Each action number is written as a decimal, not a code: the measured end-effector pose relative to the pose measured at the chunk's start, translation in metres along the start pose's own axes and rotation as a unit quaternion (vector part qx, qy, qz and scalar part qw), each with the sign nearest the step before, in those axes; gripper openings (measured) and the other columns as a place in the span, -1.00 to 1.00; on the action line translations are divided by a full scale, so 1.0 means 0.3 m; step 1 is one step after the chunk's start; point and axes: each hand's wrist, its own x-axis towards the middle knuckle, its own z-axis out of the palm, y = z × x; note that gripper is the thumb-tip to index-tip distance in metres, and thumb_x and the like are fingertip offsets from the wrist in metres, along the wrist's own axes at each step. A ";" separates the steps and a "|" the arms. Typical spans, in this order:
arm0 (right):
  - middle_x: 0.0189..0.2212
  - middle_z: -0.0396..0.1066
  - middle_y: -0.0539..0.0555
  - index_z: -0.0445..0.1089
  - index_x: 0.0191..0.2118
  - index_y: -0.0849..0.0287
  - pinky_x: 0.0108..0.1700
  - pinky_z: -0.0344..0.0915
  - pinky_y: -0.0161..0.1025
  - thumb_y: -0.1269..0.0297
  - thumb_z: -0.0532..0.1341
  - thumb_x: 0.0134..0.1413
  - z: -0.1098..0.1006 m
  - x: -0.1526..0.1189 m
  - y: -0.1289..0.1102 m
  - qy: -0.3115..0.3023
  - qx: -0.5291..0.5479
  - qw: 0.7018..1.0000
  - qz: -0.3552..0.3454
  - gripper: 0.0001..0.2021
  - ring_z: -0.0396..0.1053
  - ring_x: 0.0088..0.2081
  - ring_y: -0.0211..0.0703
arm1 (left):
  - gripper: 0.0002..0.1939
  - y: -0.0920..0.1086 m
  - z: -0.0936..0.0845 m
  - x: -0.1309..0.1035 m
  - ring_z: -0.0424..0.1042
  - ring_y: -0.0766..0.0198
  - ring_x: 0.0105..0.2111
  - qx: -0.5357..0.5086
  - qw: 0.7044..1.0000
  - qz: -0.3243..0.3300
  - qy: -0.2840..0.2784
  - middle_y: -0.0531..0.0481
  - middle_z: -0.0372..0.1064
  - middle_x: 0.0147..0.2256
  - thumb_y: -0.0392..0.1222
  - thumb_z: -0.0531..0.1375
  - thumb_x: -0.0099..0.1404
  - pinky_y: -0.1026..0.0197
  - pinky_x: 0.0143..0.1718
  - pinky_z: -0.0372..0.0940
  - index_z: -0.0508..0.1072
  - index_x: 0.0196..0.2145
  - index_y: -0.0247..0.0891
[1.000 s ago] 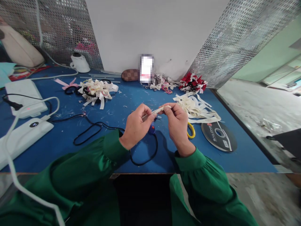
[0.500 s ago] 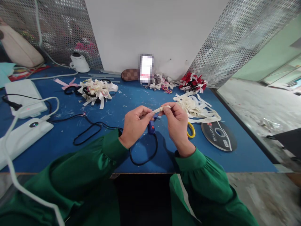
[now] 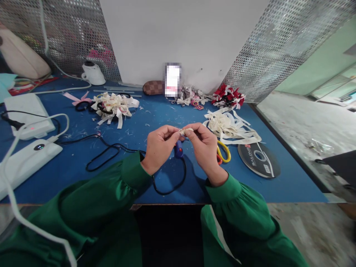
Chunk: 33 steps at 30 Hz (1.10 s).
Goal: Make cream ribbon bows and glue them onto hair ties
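Left grip (image 3: 160,149) and right grip (image 3: 205,148) pinch cream ribbon (image 3: 182,132) running sideways.

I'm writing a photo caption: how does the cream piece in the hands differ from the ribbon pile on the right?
The cream piece is pinched between the left hand and right hand; the ribbon pile lies on the table. What shows of the cream piece is small and bunched; the ribbon pile spreads much wider, in long loose strips. Both are cream-coloured.

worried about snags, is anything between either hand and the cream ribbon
Nothing visible: the left hand and right hand both pinch the cream ribbon directly. The blue tool shows just below it in view, not between.
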 end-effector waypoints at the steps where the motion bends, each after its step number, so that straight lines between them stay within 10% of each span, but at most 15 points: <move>1: -0.39 0.48 -0.02 0.50 -0.28 0.11 -0.21 0.38 -0.21 0.31 0.26 0.19 0.000 0.001 0.001 0.001 0.001 1.000 0.001 -0.94 0.43 -0.34 -0.21 | -0.91 0.001 0.000 -0.001 0.43 0.39 -0.59 -0.001 1.000 0.003 -0.006 0.02 0.57 -0.44 -0.19 0.29 0.27 0.33 -0.54 0.33 0.55 -0.35 -0.25; 33: -0.45 0.47 -0.03 0.43 -0.27 0.15 -0.21 0.33 -0.22 0.26 0.19 0.25 -0.023 0.023 0.005 0.048 -0.030 0.998 0.025 -0.89 0.42 -0.36 -0.21 | -0.83 -0.009 -0.015 0.003 0.47 0.32 -0.42 0.025 0.998 0.031 -0.047 0.06 0.44 -0.38 -0.05 0.18 0.40 0.27 -0.38 0.39 0.36 -0.21 -0.20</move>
